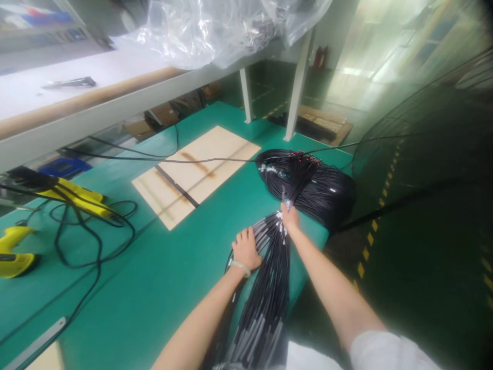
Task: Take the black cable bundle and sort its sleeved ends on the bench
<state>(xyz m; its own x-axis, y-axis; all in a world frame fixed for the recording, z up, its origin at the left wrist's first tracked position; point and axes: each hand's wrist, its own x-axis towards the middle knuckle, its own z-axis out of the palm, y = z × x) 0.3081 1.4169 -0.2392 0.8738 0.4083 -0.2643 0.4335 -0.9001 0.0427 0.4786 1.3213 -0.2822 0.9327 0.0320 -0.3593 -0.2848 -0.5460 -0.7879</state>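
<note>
Hands, two: left hand flat on one bundle of thin black cables, right hand gripping its end, beside a second coiled bundle.

No legible text or labels.

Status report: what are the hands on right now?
Left hand flat on long black cable bundle; right hand gripping its gathered end; coiled black cable heap just ahead.

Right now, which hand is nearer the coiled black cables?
Right. The right hand grips the cable bundle below the coiled black cables; the left hand lies on the bundle, farther away.
</note>
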